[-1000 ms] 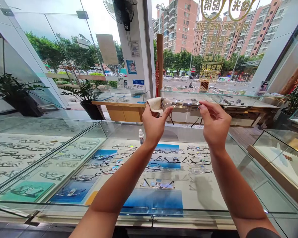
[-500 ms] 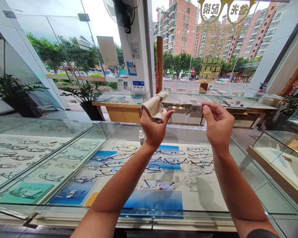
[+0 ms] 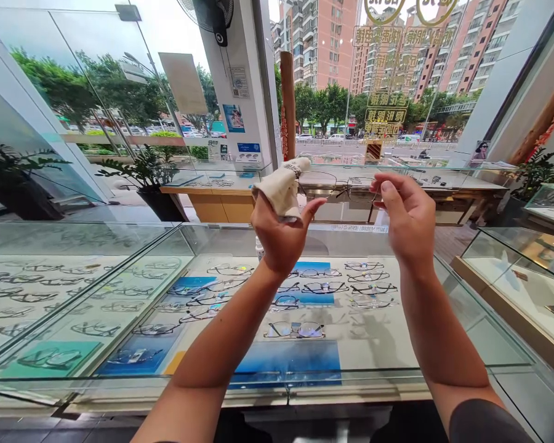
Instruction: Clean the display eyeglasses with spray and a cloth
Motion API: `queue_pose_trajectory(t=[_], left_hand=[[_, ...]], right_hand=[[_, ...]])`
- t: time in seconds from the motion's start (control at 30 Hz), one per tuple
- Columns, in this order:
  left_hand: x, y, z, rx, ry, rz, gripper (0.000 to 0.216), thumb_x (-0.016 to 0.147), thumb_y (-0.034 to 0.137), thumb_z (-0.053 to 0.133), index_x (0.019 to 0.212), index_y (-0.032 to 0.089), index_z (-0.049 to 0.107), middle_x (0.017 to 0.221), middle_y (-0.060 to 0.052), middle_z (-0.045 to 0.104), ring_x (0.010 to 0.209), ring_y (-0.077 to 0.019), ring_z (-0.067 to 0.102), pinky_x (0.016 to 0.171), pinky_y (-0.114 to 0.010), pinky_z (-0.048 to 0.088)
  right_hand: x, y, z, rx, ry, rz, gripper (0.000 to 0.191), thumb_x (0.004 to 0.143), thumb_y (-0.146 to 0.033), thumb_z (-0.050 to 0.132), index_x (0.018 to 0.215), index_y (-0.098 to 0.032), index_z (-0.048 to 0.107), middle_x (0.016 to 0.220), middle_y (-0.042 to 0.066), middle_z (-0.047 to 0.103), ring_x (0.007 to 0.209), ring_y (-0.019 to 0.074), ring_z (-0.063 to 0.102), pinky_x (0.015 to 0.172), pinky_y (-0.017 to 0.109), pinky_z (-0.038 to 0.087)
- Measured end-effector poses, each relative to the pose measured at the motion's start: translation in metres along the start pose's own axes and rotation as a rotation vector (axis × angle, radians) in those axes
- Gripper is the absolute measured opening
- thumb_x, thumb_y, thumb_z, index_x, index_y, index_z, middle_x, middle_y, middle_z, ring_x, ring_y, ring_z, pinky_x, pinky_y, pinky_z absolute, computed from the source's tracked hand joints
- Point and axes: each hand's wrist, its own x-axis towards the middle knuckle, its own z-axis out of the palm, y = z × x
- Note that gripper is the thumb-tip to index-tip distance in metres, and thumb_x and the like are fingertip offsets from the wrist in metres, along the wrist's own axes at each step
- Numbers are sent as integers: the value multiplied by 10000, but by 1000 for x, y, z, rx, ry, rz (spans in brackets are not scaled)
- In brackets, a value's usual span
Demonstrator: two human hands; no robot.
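I hold a thin metal-framed pair of glasses (image 3: 346, 186) up at chest height above a glass display counter (image 3: 466, 320). My right hand (image 3: 404, 215) pinches the frame at its right lens. My left hand (image 3: 281, 231) is closed on a beige cleaning cloth (image 3: 281, 187), which is bunched over the frame's left end. Both forearms reach up from the bottom of the view.
Several pairs of glasses (image 3: 295, 330) lie in rows inside the counter, on white and blue mats. A small white bottle (image 3: 259, 247) stands behind my left wrist. More glass cases stand left, right and beyond. Potted plants (image 3: 150, 178) and a wall fan (image 3: 210, 15) are by the windows.
The cloth has come up from beside the left lens and now bunches over that end of the frame. The glasses have tilted flatter, and my view has shifted slightly.
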Motion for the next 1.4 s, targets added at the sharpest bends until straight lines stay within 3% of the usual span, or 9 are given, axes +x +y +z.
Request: queue_pose_trajectory(t=[0.13, 0.27, 0.5, 0.63, 0.77, 0.93, 1.03, 1.17, 1.4], left_hand=[[0, 6, -2, -3, -54, -93, 733, 796, 544, 930, 1378, 226, 617, 1237, -116, 748, 1209, -295, 730, 1093, -439, 586], [-11, 19, -14, -30, -65, -175, 741, 781, 561, 935, 1365, 229, 621, 1268, -116, 733, 1215, -287, 720, 1118, -439, 570], [-68, 42, -56, -51, -142, -452, 753, 734, 616, 942, 1294, 193, 668, 1199, -121, 776, 1131, -283, 761, 1040, -444, 608], [-95, 49, -76, -70, -227, -578, 739, 755, 619, 924, 1291, 171, 682, 1204, -148, 789, 1125, -292, 775, 1015, -439, 620], [-103, 56, -94, -52, -246, -591, 731, 736, 595, 945, 1277, 168, 701, 1188, -157, 799, 1127, -309, 775, 1017, -452, 614], [-99, 73, -111, -11, -281, -479, 677, 748, 543, 956, 1267, 179, 720, 1149, -142, 815, 1080, -304, 791, 988, -429, 623], [-94, 82, -119, -3, -312, -385, 657, 755, 506, 963, 1276, 185, 725, 1178, -149, 815, 1133, -317, 786, 1019, -431, 620], [-88, 93, -127, -17, -362, -377, 647, 759, 498, 961, 1279, 194, 724, 1194, -150, 814, 1152, -322, 782, 1034, -445, 621], [-83, 114, -135, -307, -419, -722, 581, 774, 439, 944, 1240, 187, 707, 1136, -122, 825, 1025, -290, 818, 917, -417, 677]], right_hand=[[-3, -6, -7, -23, 71, 7, 267, 1018, -475, 701, 1090, -241, 807, 1024, 57, 813, 973, 222, 775, 854, 390, 632], [-20, -7, -11, -6, 99, 110, 268, 991, -480, 723, 1033, -232, 815, 1018, 53, 819, 965, 212, 776, 854, 378, 636], [-87, -7, -13, 190, 41, 432, 232, 971, -430, 743, 1075, -230, 800, 1005, 49, 805, 944, 205, 796, 923, 406, 645], [-117, -11, -17, 247, 47, 527, 241, 943, -391, 766, 1123, -231, 763, 1061, 49, 791, 958, 205, 795, 951, 410, 635], [-122, -23, -25, 177, -82, 534, 263, 975, -428, 709, 1153, -237, 740, 1122, 61, 777, 998, 227, 780, 976, 442, 609], [-106, -53, -30, -187, -435, 147, 183, 984, -412, 713, 1085, -271, 770, 1182, 61, 766, 1168, 273, 686, 1074, 491, 502], [-100, -65, -30, -328, -643, 45, 117, 998, -351, 692, 975, -274, 777, 1130, 52, 764, 1126, 282, 670, 1048, 497, 474], [-97, -66, -32, -294, -747, 92, 172, 1017, -360, 667, 933, -262, 780, 1096, 54, 766, 1064, 269, 679, 988, 472, 483], [-110, -52, -32, 9, -775, 405, 253, 939, -487, 763, 879, -244, 799, 1035, 36, 770, 997, 237, 693, 938, 405, 498]])
